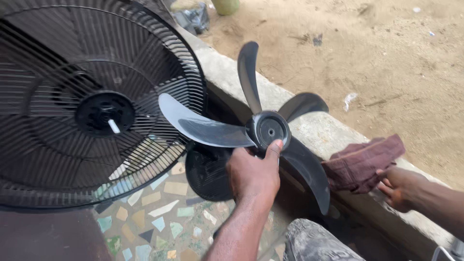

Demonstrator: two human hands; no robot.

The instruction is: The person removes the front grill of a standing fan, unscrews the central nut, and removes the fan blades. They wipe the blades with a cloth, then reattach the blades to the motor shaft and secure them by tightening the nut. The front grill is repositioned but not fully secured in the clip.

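**Blade off the fan, cloth in hand**

At frame centre the left hand grips the grey fan blade by its hub, clear of the motor shaft in the rear guard at left. At lower right the right hand clutches a maroon cloth on the concrete ledge. Judging by this, removal is done; wiping and refitting look outstanding.

Black fan guard with bare motor shaft stands left, over mosaic tile floor. Concrete ledge runs diagonally; sandy ground beyond it.
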